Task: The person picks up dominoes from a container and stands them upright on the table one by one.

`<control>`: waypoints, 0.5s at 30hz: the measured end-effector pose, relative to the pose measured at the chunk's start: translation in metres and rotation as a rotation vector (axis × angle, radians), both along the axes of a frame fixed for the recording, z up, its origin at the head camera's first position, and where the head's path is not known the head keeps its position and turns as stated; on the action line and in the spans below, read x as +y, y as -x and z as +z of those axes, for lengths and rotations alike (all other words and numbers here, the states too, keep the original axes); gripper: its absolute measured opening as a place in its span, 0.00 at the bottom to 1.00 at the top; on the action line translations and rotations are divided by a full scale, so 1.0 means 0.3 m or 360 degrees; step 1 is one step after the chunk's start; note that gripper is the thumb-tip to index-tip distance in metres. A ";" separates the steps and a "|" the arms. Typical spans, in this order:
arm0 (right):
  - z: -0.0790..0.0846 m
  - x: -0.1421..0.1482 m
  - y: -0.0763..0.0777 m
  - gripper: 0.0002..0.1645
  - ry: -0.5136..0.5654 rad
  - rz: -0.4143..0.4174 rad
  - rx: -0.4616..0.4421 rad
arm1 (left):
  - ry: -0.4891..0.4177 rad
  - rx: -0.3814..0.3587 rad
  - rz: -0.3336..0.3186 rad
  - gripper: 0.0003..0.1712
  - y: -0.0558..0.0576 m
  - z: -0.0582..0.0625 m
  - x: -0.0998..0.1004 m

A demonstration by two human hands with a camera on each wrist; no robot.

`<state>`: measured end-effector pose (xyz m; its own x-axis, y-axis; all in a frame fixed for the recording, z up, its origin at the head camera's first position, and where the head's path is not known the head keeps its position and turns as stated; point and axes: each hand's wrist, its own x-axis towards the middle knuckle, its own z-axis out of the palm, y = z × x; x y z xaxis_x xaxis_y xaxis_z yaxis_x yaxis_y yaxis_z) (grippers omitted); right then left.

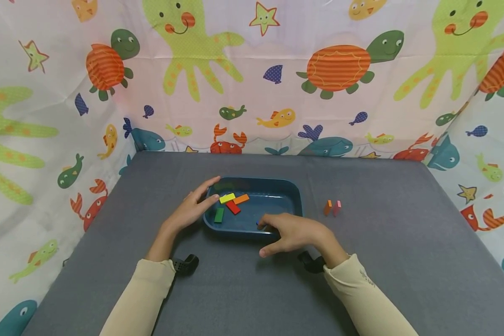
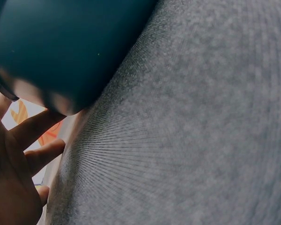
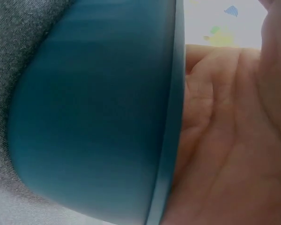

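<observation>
A dark blue tray (image 1: 273,186) sits on the grey cloth. My left hand (image 1: 190,210) holds its left end, thumb over the rim and the other fingers spread against the outside wall (image 2: 61,56). Over the near right rim reaches my right hand (image 1: 296,232), fingers bent down into the tray and thumb spread away outside it. A small blue piece (image 1: 258,224) peeks out at its fingertips, mostly hidden. Yellow (image 1: 227,199), orange (image 1: 241,199), red (image 1: 233,207) and green (image 1: 219,215) blocks lie in the tray's left half.
Right of the tray, an orange block (image 1: 328,207) and a pink block (image 1: 337,208) stand upright side by side on the grey table (image 1: 382,261). A curtain printed with sea animals (image 1: 243,46) hangs behind the table and along both sides.
</observation>
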<state>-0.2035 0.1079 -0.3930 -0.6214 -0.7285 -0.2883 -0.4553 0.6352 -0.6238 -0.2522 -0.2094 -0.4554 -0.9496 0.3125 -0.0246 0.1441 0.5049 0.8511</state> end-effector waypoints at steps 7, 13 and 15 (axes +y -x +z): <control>0.005 0.012 0.011 0.40 0.0036 0.0018 -0.0099 | 0.0032 0.0012 0.0010 0.34 0.006 -0.014 -0.010; 0.013 0.027 0.030 0.38 0.0100 0.0031 -0.0208 | 0.0030 0.0020 0.0003 0.34 0.004 -0.010 -0.009; 0.018 0.033 0.035 0.36 0.0120 0.0026 -0.0235 | 0.0038 0.0025 0.0004 0.34 0.004 -0.008 -0.009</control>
